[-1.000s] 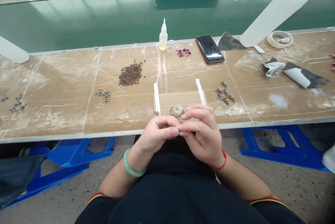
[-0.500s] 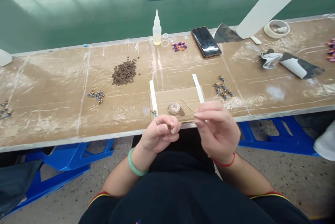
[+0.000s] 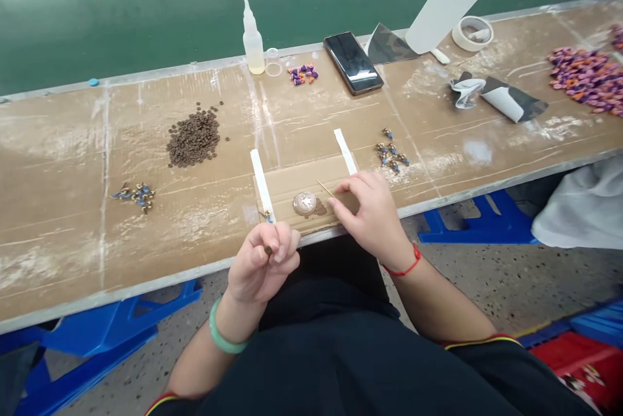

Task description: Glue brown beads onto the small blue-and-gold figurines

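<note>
left hand (image 3: 263,260) pinches a small brown bead (image 3: 268,250) between clamped fingertips; right hand (image 3: 370,215), fingers together, rests on a cardboard sheet (image 3: 277,195) beside a wooden toothpick (image 3: 325,188).

A long bench (image 3: 58,163) runs across the frame, its brown paper-like top scuffed with white marks and edged in metal. At the upper middle stand a plastic glue bottle (image 3: 253,39) and a small clear ring-shaped cup (image 3: 273,62), just beside a small cluster of purple and orange beads (image 3: 302,74) and a black smartphone (image 3: 353,62). Left of centre lies a heap of dark brown beads (image 3: 193,138), with blue-and-gold pieces (image 3: 135,196) below it. A cardboard sheet (image 3: 277,194) sits at the near edge, taped down with white strips (image 3: 259,176). More blue-and-gold pieces (image 3: 392,155) lie right of it. At upper right are a tape roll (image 3: 472,33), a curled camouflage-patterned sheet (image 3: 511,99) and a large purple-and-orange bead pile (image 3: 588,82).
</note>
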Action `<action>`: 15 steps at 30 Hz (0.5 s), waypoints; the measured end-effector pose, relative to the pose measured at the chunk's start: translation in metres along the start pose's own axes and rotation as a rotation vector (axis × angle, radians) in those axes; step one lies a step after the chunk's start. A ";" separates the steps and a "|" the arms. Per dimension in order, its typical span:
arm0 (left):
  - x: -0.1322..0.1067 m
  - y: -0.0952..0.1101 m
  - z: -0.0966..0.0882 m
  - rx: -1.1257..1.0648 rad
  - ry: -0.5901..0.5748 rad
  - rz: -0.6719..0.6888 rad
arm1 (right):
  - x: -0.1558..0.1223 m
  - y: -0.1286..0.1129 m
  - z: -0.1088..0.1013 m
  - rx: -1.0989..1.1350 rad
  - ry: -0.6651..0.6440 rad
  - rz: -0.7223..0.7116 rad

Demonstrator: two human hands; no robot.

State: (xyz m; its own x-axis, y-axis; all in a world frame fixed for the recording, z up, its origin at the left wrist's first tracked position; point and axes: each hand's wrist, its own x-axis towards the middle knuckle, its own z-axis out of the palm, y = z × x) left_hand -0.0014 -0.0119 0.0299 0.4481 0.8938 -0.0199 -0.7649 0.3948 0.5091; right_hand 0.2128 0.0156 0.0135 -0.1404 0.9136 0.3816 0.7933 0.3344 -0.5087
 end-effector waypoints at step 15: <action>0.000 0.004 -0.002 0.029 0.063 0.028 | 0.002 -0.007 -0.001 0.276 0.037 0.147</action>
State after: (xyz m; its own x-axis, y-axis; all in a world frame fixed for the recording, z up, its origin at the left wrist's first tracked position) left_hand -0.0054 -0.0094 0.0307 0.3954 0.9166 -0.0590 -0.7628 0.3635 0.5347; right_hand 0.2075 0.0154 0.0182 -0.0108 0.9495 0.3136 0.6122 0.2542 -0.7487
